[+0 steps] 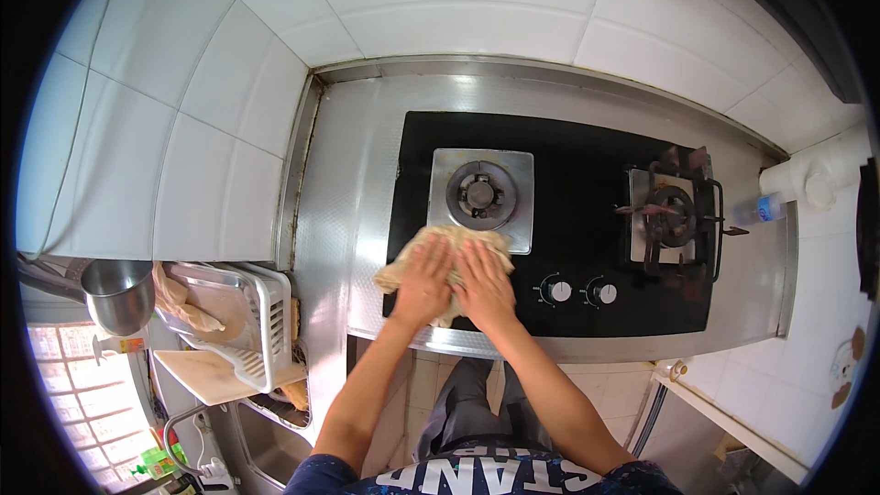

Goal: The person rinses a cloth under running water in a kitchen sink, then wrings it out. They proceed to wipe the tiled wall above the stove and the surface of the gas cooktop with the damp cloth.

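A tan cloth (402, 268) lies bunched over the front left part of a black two-burner gas stove (570, 220). My left hand (425, 282) presses flat on the cloth, fingers pointing away from me. Beside it, close to its fingers, my right hand (485, 282) presses on the cloth too. The cloth overlaps the lower edge of the square metal plate (522, 234) round the left burner (480, 195), which has no pan support on it. Two control knobs (561, 291) are to the right of my right hand.
A pan support (715, 220) stands over the right burner. A plastic bottle (770, 207) is at the counter's right end. To the left are a white dish rack (265, 330), a cutting board (206, 375), a metal pot (118, 295) and a sink (271, 443). Tiled walls (467, 27) border the counter.
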Demonstrator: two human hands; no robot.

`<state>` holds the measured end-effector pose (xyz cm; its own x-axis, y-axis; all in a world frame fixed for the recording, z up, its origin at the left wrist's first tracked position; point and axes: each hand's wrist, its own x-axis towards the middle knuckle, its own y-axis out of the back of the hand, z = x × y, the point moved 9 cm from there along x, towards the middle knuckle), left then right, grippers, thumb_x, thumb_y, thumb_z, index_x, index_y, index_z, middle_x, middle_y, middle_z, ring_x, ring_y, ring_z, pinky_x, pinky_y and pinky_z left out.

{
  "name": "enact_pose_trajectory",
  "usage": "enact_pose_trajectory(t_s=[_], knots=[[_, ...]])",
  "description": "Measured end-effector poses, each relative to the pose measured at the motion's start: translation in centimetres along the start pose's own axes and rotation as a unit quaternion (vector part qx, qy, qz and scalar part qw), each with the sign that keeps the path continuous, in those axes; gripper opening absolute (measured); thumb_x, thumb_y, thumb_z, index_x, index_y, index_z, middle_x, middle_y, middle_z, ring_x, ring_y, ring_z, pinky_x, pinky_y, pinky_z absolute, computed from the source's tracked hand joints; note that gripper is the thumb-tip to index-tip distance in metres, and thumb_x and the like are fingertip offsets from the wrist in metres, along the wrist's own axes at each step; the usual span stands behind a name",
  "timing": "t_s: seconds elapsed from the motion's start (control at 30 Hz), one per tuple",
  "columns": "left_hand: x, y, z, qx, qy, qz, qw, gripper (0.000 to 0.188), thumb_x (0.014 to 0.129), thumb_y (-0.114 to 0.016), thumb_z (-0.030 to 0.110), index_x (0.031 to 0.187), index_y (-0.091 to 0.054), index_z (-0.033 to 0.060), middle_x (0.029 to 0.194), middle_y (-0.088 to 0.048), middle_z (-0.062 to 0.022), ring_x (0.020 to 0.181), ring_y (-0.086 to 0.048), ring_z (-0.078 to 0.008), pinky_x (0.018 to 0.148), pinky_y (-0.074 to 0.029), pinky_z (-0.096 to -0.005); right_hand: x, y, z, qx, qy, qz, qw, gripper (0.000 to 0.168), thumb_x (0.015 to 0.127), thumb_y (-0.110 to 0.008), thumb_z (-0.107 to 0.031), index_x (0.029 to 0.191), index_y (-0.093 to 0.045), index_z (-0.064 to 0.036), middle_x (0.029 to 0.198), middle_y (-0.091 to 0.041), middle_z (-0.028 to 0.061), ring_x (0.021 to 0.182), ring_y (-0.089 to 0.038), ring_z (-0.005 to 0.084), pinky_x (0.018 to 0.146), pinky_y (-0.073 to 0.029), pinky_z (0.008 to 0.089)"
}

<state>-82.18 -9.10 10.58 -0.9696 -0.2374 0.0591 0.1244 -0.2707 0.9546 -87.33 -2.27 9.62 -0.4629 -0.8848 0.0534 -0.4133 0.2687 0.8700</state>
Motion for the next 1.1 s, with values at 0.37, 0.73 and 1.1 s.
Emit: enact_pose_trajectory(t_s=[0.37,0.73,1.1], knots=[[0.9,0.5,-3.8,0.03,-0.059,0.013,0.998,0.055,0.073,-0.056,0.007,0.128,-0.052,0.0104,0.144,-0.037,-0.0112,0.136,-0.029,-0.0287,0.111,-0.022,-0.0481,2.1,-1.5,-3.0,-0.059,-0.036,0.002,0.998,0.065,0.082,-0.061,-0.03,0.133,-0.04,0.005,0.143,-0.031,0.0206,0.136,-0.02,0.0383,0.112,-0.014,0.048],[0.7,0.1,-5.4,0.026,0.136,0.084,0.987,0.056,0.087,-0.054,0.027,0.138,-0.039,0.008,0.146,-0.02,-0.0278,0.136,-0.017,-0.0452,0.107,-0.021,-0.0552,-1.1,0.6,-5.4,0.171,0.001,-0.068,0.983,0.052,0.085,-0.059,-0.017,0.13,-0.041,0.0,0.129,-0.046,0.0174,0.12,-0.043,0.0333,0.098,-0.039,0.0406],[15.1,-0.3,-12.7,0.082,0.031,0.047,0.995,0.056,0.083,-0.051,0.015,0.138,-0.039,0.0102,0.15,-0.018,-0.0188,0.139,-0.016,-0.0383,0.11,-0.02,-0.0518,0.5,1.4,-4.3,0.194,0.012,-0.067,0.979,0.029,0.088,-0.054,-0.019,0.111,-0.057,-0.002,0.106,-0.061,0.0118,0.097,-0.057,0.0285,0.086,-0.046,0.0387]])
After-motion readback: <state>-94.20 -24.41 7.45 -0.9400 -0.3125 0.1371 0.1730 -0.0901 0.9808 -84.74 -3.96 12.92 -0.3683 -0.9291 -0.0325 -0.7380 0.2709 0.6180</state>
